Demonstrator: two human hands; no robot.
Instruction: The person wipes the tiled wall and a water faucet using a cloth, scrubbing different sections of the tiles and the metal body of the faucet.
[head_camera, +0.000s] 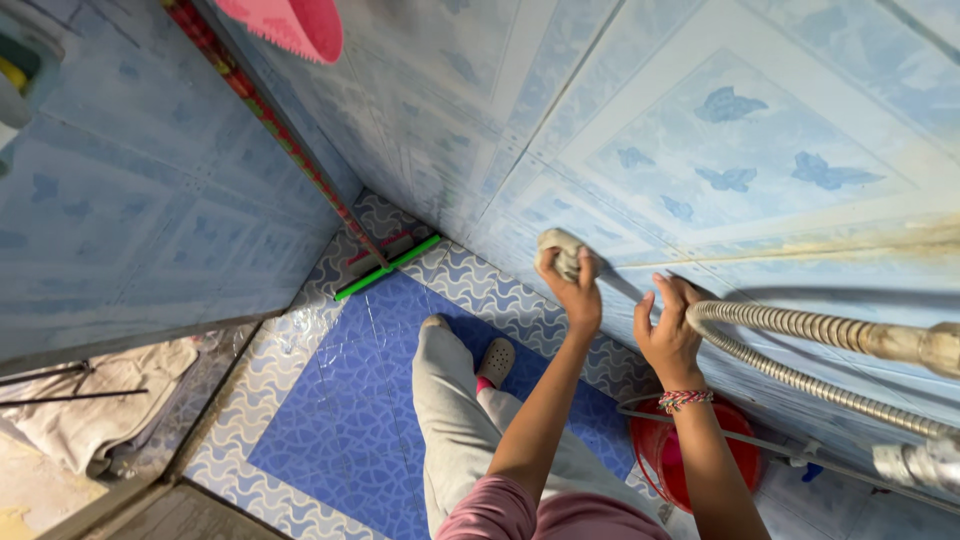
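In the head view the left hand (575, 290) is closed around a pale scrubbing pad (560, 250) pressed to the blue butterfly-patterned wall tile (740, 150), while the right hand (665, 335) curls its fingers over the metal shower hose (800, 330), holding it against the wall just beside the pad. On this glossy patterned floor (340, 400) a foot in its clog (495, 362) could slip, or the hose could spring loose from the hand and swing across the scrubbed patch. A red bucket (665, 460) stands close below the right wrist, crowding the legs, and a green-edged squeegee (385, 268) lies in the far corner under a red-patterned pole (270, 120).
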